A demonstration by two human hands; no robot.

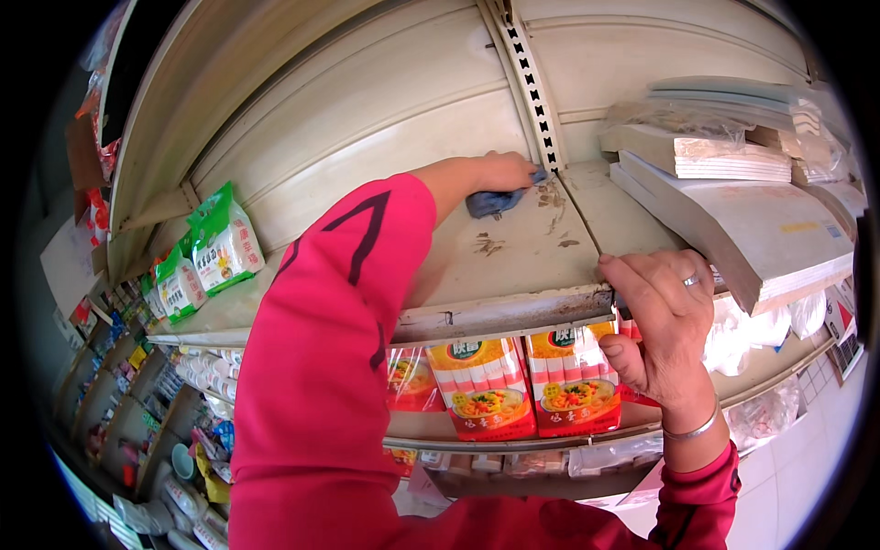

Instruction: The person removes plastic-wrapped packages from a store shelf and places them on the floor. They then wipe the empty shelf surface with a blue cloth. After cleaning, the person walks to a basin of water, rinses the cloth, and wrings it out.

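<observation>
My left hand (pixel 510 172) is pressed on a crumpled blue-grey cloth (pixel 493 202) at the back of a cream metal shelf (pixel 509 258), beside the slotted upright (pixel 533 89). Brown smudges mark the shelf surface just to the right of the cloth and in front of it. My right hand (pixel 663 316) grips the shelf's front edge at the joint between two shelf boards, fingers on top and thumb lower down in front. A ring and a metal bracelet are on it.
Stacks of white paper-like blocks (pixel 742 220) and plastic wrap lie on the right board. Green-and-white packets (pixel 221 240) stand at the left end. Red and yellow noodle packs (pixel 574 385) fill the shelf below. More shelving with goods (pixel 130 412) is at far left.
</observation>
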